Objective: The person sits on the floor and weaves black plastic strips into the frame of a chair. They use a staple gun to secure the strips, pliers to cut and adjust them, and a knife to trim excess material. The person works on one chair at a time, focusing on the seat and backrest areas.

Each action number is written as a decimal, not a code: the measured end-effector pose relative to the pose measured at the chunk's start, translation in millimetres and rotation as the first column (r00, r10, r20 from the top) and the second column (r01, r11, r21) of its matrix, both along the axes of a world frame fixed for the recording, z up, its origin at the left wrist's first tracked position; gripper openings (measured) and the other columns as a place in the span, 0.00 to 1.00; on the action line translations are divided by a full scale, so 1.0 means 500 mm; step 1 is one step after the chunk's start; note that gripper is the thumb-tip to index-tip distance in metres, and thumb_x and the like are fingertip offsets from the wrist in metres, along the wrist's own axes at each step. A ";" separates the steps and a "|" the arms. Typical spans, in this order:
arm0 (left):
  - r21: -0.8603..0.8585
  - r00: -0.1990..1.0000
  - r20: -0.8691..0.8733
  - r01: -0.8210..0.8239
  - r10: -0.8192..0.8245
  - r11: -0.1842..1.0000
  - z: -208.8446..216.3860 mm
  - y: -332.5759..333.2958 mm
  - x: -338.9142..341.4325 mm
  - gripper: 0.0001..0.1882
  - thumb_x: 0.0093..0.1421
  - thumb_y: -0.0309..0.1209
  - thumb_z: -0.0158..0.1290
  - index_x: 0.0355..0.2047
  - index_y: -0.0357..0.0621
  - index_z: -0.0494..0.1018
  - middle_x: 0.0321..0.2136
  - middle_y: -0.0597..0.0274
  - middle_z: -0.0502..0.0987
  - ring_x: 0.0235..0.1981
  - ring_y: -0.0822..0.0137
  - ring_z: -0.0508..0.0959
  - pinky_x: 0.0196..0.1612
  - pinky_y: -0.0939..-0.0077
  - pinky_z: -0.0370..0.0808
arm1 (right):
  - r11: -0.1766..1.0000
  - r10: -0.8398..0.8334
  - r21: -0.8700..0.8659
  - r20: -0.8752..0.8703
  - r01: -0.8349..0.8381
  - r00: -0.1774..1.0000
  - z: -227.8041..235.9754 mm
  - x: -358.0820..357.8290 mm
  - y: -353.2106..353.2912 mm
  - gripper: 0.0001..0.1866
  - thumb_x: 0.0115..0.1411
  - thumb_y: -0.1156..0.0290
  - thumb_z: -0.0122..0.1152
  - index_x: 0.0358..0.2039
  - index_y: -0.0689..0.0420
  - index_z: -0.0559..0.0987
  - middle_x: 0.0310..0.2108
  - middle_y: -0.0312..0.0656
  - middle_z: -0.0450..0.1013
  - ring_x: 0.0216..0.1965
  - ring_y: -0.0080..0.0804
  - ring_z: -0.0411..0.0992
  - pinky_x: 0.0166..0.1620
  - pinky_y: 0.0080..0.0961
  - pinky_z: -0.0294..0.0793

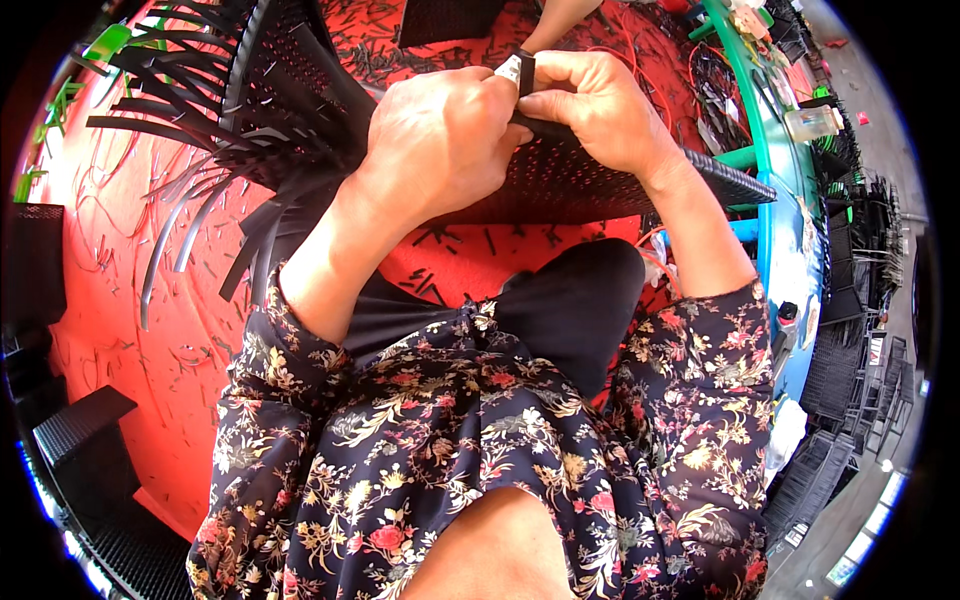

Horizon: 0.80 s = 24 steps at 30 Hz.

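Observation:
My left hand is closed in a fist at the upper edge of a black woven panel. What its fingers grip is hidden behind the knuckles. A pale, dark-speckled wrap or piece shows at its fingertips; I cannot tell which. Right beside it, my right hand pinches a short flat black plastic strip between thumb and forefinger. The two hands almost meet above the panel. To the left, the woven work rises as a dark side wall, with many loose black strips fanning out from it.
Another person's forearm reaches in beyond my hands. Black strip scraps litter the red floor covering. A green frame and a blue surface stand on the right. Black woven pieces lie at the lower left.

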State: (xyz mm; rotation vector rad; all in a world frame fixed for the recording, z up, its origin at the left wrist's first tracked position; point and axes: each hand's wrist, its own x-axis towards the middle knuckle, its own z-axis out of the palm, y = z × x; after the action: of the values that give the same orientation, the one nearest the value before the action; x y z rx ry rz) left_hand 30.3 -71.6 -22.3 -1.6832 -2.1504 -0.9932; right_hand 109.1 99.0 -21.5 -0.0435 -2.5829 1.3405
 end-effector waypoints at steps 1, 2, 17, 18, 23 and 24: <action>0.018 1.000 0.005 0.006 -0.006 1.000 0.000 0.000 0.002 0.10 0.45 0.31 0.60 0.25 0.40 0.72 0.23 0.56 0.74 0.26 0.52 0.76 0.28 0.62 0.72 | 0.998 0.023 -0.058 0.054 -0.020 0.998 0.004 -0.002 0.003 0.09 0.50 0.74 0.60 0.20 0.62 0.69 0.15 0.37 0.64 0.20 0.19 0.60 0.27 0.22 0.63; 0.040 1.000 0.014 0.006 -0.006 0.999 -0.002 -0.001 0.002 0.11 0.45 0.31 0.61 0.25 0.40 0.72 0.23 0.56 0.74 0.26 0.52 0.76 0.28 0.63 0.72 | 0.989 0.067 -0.140 0.116 -0.050 0.991 0.015 -0.004 0.002 0.08 0.50 0.75 0.60 0.19 0.61 0.70 0.15 0.33 0.65 0.21 0.16 0.61 0.27 0.20 0.63; 0.076 0.999 -0.013 0.049 -0.048 0.996 0.003 0.021 0.015 0.15 0.44 0.27 0.60 0.35 0.48 0.77 0.27 0.60 0.72 0.27 0.57 0.76 0.29 0.67 0.72 | 0.951 0.119 0.269 0.130 -0.150 0.984 -0.005 -0.048 0.039 0.12 0.54 0.63 0.57 0.27 0.60 0.80 0.24 0.41 0.76 0.28 0.27 0.71 0.34 0.28 0.70; 0.079 0.997 -0.070 0.047 -0.042 0.996 0.000 0.022 0.010 0.14 0.45 0.25 0.59 0.35 0.46 0.76 0.28 0.59 0.73 0.28 0.56 0.76 0.30 0.67 0.72 | 0.874 -0.060 0.480 0.258 -0.075 0.964 0.011 -0.051 0.021 0.17 0.54 0.57 0.50 0.30 0.56 0.81 0.32 0.52 0.75 0.38 0.45 0.75 0.42 0.38 0.72; 0.002 0.995 0.010 0.100 -0.100 0.995 0.013 0.023 -0.006 0.09 0.49 0.22 0.57 0.33 0.36 0.74 0.31 0.54 0.74 0.30 0.55 0.76 0.33 0.70 0.72 | 0.933 -0.305 -0.037 -0.609 0.358 0.732 0.022 0.085 0.016 0.05 0.51 0.76 0.59 0.30 0.60 0.76 0.25 0.44 0.74 0.27 0.31 0.75 0.32 0.26 0.73; -0.001 0.991 0.025 0.134 -0.134 0.991 -0.002 0.016 -0.024 0.10 0.50 0.22 0.57 0.34 0.36 0.74 0.30 0.53 0.74 0.30 0.55 0.76 0.34 0.70 0.72 | 0.897 -0.401 -0.104 -0.601 0.430 0.691 0.027 0.143 0.009 0.05 0.52 0.77 0.59 0.31 0.60 0.76 0.26 0.39 0.74 0.28 0.24 0.74 0.31 0.21 0.72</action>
State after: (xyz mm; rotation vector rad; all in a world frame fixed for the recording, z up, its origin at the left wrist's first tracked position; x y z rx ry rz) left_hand 18.2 -63.6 -23.2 -1.8466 -2.0780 -1.0516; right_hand 180.3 103.5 -7.9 -0.1533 -1.8928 0.9209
